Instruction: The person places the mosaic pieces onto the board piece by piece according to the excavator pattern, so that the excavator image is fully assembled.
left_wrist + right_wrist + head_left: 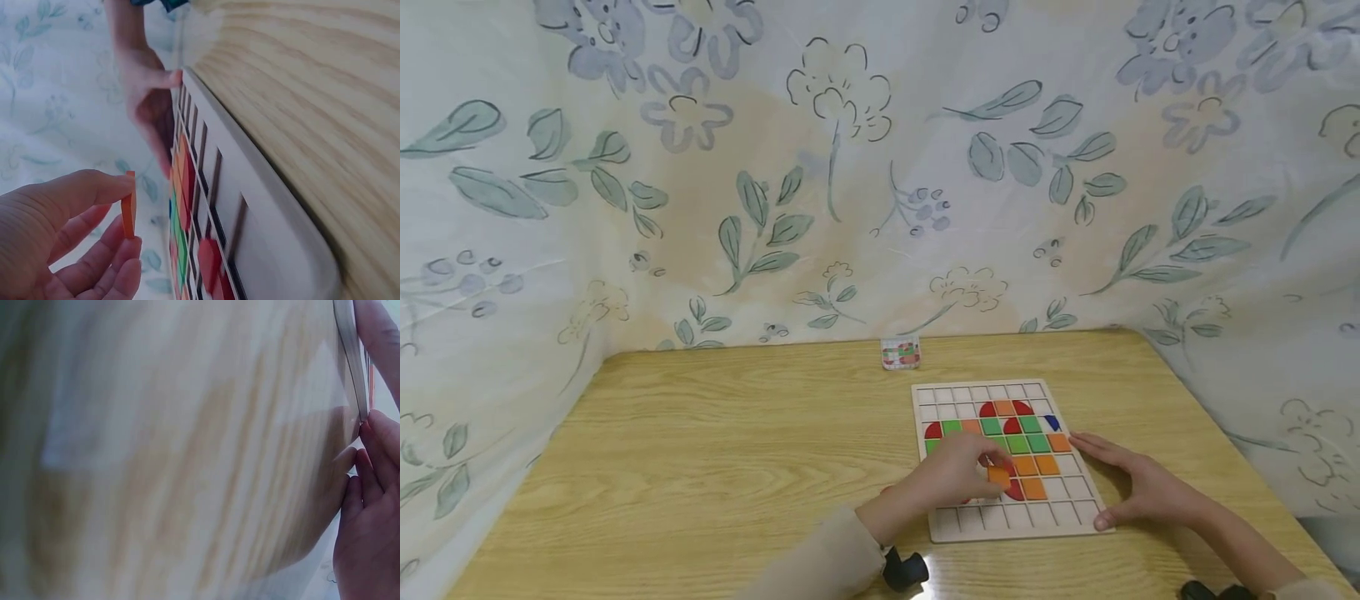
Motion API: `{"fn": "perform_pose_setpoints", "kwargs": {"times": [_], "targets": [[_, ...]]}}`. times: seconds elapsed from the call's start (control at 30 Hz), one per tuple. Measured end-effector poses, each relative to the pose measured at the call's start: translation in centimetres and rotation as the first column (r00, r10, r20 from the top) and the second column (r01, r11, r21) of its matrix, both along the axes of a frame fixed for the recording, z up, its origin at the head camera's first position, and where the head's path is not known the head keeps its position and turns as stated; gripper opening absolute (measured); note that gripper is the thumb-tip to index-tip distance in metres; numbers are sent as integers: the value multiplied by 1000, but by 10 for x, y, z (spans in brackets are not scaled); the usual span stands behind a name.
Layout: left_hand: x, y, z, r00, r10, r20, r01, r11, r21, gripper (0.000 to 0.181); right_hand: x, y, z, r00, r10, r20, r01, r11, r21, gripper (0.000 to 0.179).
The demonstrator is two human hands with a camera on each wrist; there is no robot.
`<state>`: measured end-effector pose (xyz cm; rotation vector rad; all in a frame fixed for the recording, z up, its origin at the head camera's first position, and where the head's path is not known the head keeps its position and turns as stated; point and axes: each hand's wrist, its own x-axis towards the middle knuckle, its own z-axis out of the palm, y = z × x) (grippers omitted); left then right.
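My left hand [958, 471] pinches an orange square tile [129, 209] between thumb and fingertips. It hangs over a pale wooden grid board [985, 523], and the hand and wrist hide the board's lower left part. Red quarter-round, green and orange tiles fill many of the board's cells, among them a green tile [1028, 424] and an orange tile [1033, 488]. A blue piece [1052, 423] lies near the right edge. My right hand [1157, 492] rests at that edge, thumb at the near corner and extended fingers farther up the side.
A small card [900, 354] with a coloured grid pattern stands at the back of the wooden table [715, 450], against a floral cloth [880, 167]. A black wrist device [906, 570] shows by the left sleeve. Part of a red piece peeks out beside the left wrist.
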<state>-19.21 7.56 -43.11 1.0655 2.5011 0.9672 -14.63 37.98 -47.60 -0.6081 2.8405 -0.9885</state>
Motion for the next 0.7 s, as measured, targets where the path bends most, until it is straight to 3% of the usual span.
{"fn": "perform_pose_setpoints", "kwargs": {"times": [0.43,0.7], "targets": [[7,51,-11,991,-41,-130,36,999,-38,23,-1,2,-3,1000,-25,5,25,998,50,100],[11,70,-19,982,-50,-180,30,993,-112,17,-3,4,-5,1000,-5,10,5,1000,-5,99]]}}
